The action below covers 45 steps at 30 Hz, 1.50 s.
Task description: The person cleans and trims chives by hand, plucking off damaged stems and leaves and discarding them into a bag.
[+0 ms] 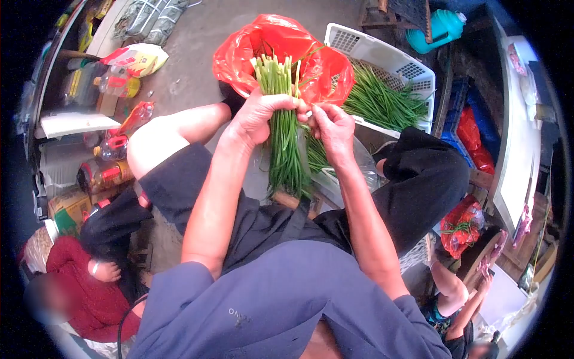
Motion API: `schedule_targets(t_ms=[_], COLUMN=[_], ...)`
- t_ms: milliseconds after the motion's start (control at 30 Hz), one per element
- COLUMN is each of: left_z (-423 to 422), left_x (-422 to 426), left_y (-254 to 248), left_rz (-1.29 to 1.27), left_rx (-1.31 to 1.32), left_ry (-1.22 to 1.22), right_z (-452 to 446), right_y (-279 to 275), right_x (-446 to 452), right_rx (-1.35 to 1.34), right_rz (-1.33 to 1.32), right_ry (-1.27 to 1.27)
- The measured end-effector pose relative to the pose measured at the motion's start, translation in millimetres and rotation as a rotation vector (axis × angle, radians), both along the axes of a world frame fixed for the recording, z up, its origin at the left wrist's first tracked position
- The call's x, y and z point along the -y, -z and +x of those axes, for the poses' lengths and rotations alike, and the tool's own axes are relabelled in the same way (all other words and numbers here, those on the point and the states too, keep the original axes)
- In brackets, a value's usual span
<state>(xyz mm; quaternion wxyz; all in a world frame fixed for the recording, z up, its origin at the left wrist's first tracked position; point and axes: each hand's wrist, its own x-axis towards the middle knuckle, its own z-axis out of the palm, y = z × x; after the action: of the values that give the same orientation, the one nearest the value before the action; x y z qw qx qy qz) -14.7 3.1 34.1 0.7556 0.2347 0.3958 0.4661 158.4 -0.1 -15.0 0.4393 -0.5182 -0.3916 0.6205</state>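
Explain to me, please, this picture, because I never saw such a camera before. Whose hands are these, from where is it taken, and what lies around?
There is no machine here: these are a person's two bare hands. The only picture comes from a camera worn on that person's head, looking forward and down, so their shirt fills the bottom.

The left hand grips a bundle of long green stalks. The right hand is beside it, fingers close together; whether they pinch something is too small to tell.

Beyond the hands is an open red plastic bag. To its right, a white slatted basket holds more green stalks. Two other people are partly visible at the lower corners.
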Motion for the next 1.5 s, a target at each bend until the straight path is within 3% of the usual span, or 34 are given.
schedule_targets(t_ms=[200,300,433,500,567,633,700,767,833,967,1033,1100,1167,1233,1333,1500], left_z=[-6,-9,-3,5,20,38,49,58,70,84,83,80,71,62,41,24], left_x=[-1,-1,-2,-1,1,5,4,4,3,-10,-21,-37,-44,-55,-65,-74], left_y=[-5,-7,-19,-29,-35,-42,-52,-62,-71,-82,-88,-92,-102,-91,-92,-57], left_rz=[0.004,-0.003,0.065,0.140,0.261,0.226,0.220,0.233,0.204,0.266,0.241,0.361,0.410,0.423,0.316,0.276], left_rx=[0.178,0.232,0.175,-0.073,-0.113,-0.134,-0.085,-0.076,0.044,0.040,0.041,0.007,-0.237,-0.539,-0.620,-0.633], left_ry=[-0.026,-0.057,0.002,0.062,0.133,0.014,-0.033,-0.032,-0.116,-0.070,-0.012,0.233,0.401,0.390,0.525,0.482], right_z=[12,17,21,23,22,17,12,24,39,44,57,72,93,117,156,194], right_y=[-4,2,-11,-26,-51,-69,-70,-78,-83,-86,-104,-112,-119,-123,-121,-77], right_x=[2,2,3,6,14,24,35,39,37,33,20,3,-22,-51,-96,-151], right_rx=[0.200,0.414,0.331,0.309,0.033,-0.145,-0.270,-0.240,0.106,0.128,0.141,0.218,0.253,0.292,0.633,1.092], right_rz=[-0.017,0.138,0.308,0.393,0.285,0.212,0.312,0.241,0.171,0.172,0.162,0.246,0.325,0.388,0.416,0.600], right_ry=[-0.036,0.031,0.135,0.087,-0.052,-0.186,-0.208,-0.165,-0.346,-0.223,-0.276,-0.228,-0.221,-0.227,-0.250,-0.257])
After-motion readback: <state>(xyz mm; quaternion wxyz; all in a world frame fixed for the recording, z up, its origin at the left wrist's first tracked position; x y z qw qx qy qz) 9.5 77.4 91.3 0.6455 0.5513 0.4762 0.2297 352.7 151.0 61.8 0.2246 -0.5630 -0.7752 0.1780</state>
